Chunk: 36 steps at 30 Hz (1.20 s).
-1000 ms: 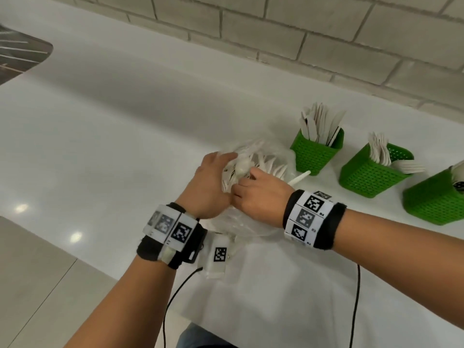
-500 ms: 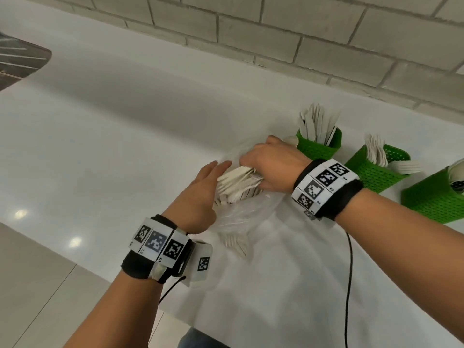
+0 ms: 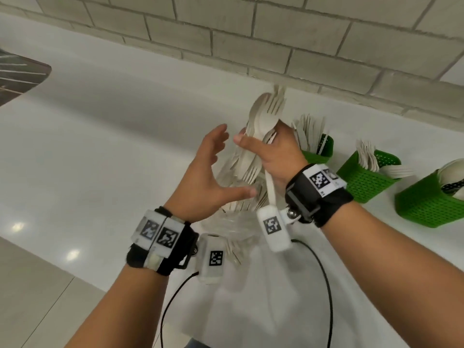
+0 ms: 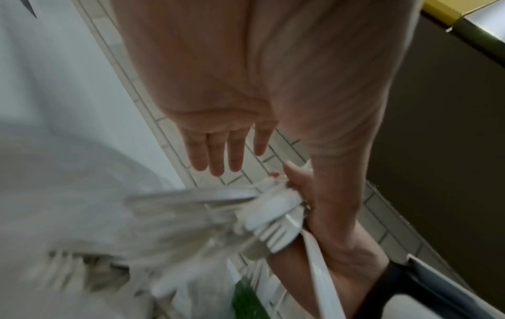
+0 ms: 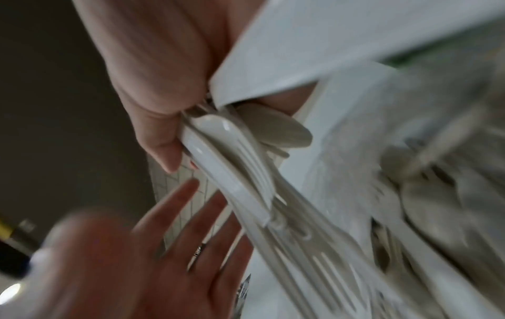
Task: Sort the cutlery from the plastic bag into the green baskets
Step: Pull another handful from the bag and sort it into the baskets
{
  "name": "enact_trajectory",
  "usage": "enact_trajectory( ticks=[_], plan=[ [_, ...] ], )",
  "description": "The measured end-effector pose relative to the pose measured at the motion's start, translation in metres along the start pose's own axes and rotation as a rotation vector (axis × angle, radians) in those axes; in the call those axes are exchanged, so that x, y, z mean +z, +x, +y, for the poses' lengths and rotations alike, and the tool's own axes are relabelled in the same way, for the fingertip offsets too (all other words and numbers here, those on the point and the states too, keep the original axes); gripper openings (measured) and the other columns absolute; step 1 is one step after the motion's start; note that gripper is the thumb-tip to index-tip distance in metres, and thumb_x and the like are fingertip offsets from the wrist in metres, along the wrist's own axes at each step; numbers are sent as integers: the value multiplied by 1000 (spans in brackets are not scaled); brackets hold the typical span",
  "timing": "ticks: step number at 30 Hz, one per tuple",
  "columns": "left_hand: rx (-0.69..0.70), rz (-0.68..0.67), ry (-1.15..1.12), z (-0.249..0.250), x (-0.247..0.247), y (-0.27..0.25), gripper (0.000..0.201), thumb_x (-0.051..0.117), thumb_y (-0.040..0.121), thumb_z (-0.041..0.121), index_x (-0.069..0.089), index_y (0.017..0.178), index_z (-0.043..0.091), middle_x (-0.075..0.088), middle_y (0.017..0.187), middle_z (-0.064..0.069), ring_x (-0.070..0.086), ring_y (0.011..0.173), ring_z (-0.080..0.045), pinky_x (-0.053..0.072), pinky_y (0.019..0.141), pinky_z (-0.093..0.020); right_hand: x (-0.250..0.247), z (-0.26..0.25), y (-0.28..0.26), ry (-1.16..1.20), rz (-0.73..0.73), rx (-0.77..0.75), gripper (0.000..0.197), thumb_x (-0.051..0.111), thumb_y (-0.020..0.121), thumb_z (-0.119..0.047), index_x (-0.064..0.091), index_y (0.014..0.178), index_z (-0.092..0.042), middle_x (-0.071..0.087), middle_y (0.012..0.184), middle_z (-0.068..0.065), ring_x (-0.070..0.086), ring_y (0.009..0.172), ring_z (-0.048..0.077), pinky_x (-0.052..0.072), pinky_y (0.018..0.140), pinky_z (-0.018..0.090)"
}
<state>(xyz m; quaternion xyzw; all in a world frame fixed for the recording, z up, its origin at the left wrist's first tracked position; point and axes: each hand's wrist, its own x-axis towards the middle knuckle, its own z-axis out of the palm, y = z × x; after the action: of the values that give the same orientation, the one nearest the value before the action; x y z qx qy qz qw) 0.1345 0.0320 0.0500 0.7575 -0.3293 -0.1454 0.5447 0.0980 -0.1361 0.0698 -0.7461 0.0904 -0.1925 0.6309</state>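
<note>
My right hand (image 3: 266, 149) grips a bundle of white plastic cutlery (image 3: 263, 119), forks and spoons mixed, lifted above the clear plastic bag (image 3: 226, 222) on the white counter. The same bundle (image 5: 232, 164) fills the right wrist view, blurred. My left hand (image 3: 213, 172) is beside it with fingers spread, holding nothing; in the left wrist view its fingers (image 4: 216, 151) are straight. More cutlery (image 3: 241, 194) lies in the bag. Three green baskets stand at the right: one (image 3: 319, 149) behind my right hand, a middle one (image 3: 364, 177), and a far-right one (image 3: 426, 204), each holding white cutlery.
A brick wall (image 3: 251, 33) runs along the back of the white counter (image 3: 100, 146). A dark ribbed object (image 3: 17, 76) sits at the far left edge. Black cables (image 3: 324, 285) hang from my wrists over the counter's front edge.
My right hand has pulled a bundle of cutlery up out of the bag. My left hand has let go of the bag and opened beside the bundle.
</note>
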Motion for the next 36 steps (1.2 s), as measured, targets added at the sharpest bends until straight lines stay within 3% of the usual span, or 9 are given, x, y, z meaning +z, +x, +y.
enact_trajectory(
  ticks=[6, 10, 13, 18, 21, 24, 27, 33, 36],
  plan=[
    [-70, -60, -73, -28, 38, 22, 92, 91, 59, 15, 41, 136, 16, 63, 121, 7, 61, 111, -7, 51, 98, -39, 11, 42, -29, 32, -71, 170, 19, 74, 80, -25, 67, 97, -19, 74, 86, -8, 70, 86, 6, 53, 79, 24],
    [-60, 0, -41, -27, 45, 27, 69, 82, 66, 16, 48, 127, 16, 65, 107, 7, 64, 99, -4, 53, 85, -26, -1, 34, -29, 7, -251, 279, 57, 59, 80, -56, 65, 97, -2, 69, 91, 10, 66, 85, 17, 52, 83, 30],
    [-34, 56, -18, -24, 48, 29, 54, 72, 64, 29, 58, 115, 16, 68, 100, 6, 66, 94, -7, 55, 83, -33, -7, 30, -26, 68, -369, 349, 31, 55, 94, -44, 61, 112, -19, 69, 112, 5, 66, 106, 13, 49, 101, 31],
    [-41, 153, -14, -27, 46, 30, 41, 70, 66, 20, 64, 106, 12, 70, 95, 2, 68, 88, -10, 56, 77, -31, -36, 28, -29, -376, -425, 204, 65, 78, 77, -33, 52, 135, -20, 56, 132, -1, 52, 124, 10, 40, 110, 36],
    [-29, 205, -101, -17, 40, 31, 34, 68, 68, 7, 66, 102, 1, 71, 88, -1, 68, 81, -5, 50, 71, -16, -46, 20, -44, -654, -341, 166, 76, 86, 68, -34, 51, 134, -19, 56, 118, 0, 56, 106, 11, 48, 94, 29],
    [39, 246, -195, 3, 37, 35, 20, 67, 77, -9, 66, 97, -7, 70, 82, -2, 68, 76, -5, 51, 70, -16, -35, 20, -59, -804, -366, 196, 44, 80, 72, -48, 64, 103, -23, 64, 85, -1, 60, 74, 13, 48, 66, 28],
    [64, 266, -307, 15, 42, 37, 28, 75, 77, -7, 61, 101, -10, 69, 80, -8, 68, 73, -13, 54, 71, -24, -23, 23, -61, -764, -199, 120, 29, 67, 88, -36, 67, 77, -9, 64, 67, 7, 60, 63, 22, 44, 57, 32],
    [24, 300, -398, 13, 47, 34, 32, 80, 73, -5, 62, 99, -12, 72, 84, -13, 71, 78, -23, 58, 77, -37, -7, 24, -59, -984, -86, -13, 32, 49, 98, -33, 61, 87, -6, 51, 84, 7, 58, 82, 33, 33, 60, 35],
    [22, 317, -338, 7, 45, 33, 30, 80, 74, -2, 63, 97, -8, 72, 86, -14, 72, 79, -22, 58, 76, -33, -8, 21, -59, -1178, -206, 1, 36, 46, 97, -46, 56, 94, -12, 56, 86, 9, 57, 78, 30, 36, 60, 34]
  ],
)
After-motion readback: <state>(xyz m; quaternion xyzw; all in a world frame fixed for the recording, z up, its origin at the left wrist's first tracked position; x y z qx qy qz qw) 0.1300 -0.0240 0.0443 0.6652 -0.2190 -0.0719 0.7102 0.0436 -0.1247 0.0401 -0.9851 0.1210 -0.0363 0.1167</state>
